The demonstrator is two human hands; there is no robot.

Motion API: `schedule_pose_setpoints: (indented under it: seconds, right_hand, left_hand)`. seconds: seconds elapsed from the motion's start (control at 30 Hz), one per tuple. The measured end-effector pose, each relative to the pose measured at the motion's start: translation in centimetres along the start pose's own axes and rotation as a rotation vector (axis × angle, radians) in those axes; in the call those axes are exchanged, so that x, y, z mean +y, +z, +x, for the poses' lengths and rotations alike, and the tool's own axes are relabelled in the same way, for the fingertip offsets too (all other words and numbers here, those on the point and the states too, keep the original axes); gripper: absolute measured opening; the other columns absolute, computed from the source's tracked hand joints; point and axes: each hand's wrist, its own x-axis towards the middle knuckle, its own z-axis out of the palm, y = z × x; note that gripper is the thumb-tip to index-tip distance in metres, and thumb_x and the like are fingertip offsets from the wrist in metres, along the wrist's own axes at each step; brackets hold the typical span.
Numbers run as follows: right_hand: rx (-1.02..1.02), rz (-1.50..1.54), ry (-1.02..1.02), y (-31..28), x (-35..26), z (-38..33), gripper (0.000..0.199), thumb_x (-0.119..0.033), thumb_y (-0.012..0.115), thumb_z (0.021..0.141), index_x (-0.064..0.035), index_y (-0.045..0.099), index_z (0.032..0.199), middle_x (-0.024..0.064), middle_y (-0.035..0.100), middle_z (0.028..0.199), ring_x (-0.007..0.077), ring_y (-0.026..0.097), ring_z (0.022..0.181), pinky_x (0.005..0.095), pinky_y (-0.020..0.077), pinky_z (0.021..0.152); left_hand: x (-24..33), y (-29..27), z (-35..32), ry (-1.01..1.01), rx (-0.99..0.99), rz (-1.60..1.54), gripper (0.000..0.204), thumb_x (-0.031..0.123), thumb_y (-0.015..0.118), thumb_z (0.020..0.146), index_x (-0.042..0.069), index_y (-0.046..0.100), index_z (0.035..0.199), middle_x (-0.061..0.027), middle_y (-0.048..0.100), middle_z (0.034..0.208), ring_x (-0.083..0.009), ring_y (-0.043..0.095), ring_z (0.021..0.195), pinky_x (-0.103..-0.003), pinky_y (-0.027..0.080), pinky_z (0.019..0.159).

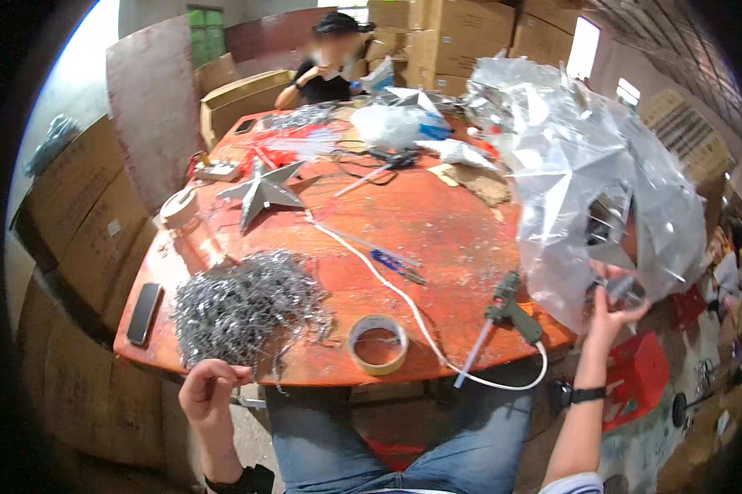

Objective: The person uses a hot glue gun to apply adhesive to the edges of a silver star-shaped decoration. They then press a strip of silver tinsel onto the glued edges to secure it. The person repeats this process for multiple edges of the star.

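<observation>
My left hand (pixel 210 390) is at the table's near left edge, below a heap of shiny silver tinsel (pixel 243 305). Its fingers are curled and pressed together; whatever may be in the pinch is too small to make out. On the far right, my right hand (pixel 608 317) reaches into the opening of a big clear plastic bag (pixel 552 181) full of silver stars. Its thumb stands apart from the fingers, whose tips are partly hidden by plastic and shiny silver pieces. A single silver star (pixel 266 194) lies on the table beyond the tinsel.
On the red table (pixel 462 239) lie a green glue gun (pixel 511 309) with a white cord, a tape roll (pixel 378 344), blue-handled snips (pixel 398 267) and a phone (pixel 144 314). A bottle (pixel 188 221) stands at left. Another person (pixel 330 70) sits opposite. A red stool (pixel 639 375) is at right.
</observation>
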Motion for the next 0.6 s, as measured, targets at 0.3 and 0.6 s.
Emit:
schedule_pose_setpoints:
  seconds: [0.3,0.6]
  right_hand:
    - [-0.16,0.552,0.349,-4.0,-11.2,-5.0,0.065,-0.015,0.06,0.092,-0.0112,0.024,0.146,0.0051,0.057,0.093,0.0047,0.038,0.057,0.0203,0.0316,0.046]
    - [-1.26,0.711,0.407,-1.0,-20.5,-12.3,0.07,0.005,0.069,0.08,0.0031,0.034,0.141,0.0143,0.04,0.142,0.0241,0.045,0.127,0.0339,0.0446,0.102]
  left_hand:
    - [-0.6,1.0,-1.5,-0.117,0.048,-0.231,0.023,0.013,0.059,0.094,0.006,0.041,0.08,-0.0055,0.054,0.063,-0.0195,0.065,0.061,-0.029,0.053,0.056]
    - [0.2,2.4,-2.2,-0.159,-0.017,-0.101,0.009,0.006,0.056,0.094,-0.002,0.058,0.093,-0.011,0.065,0.088,-0.0179,0.066,0.083,-0.028,0.057,0.067]
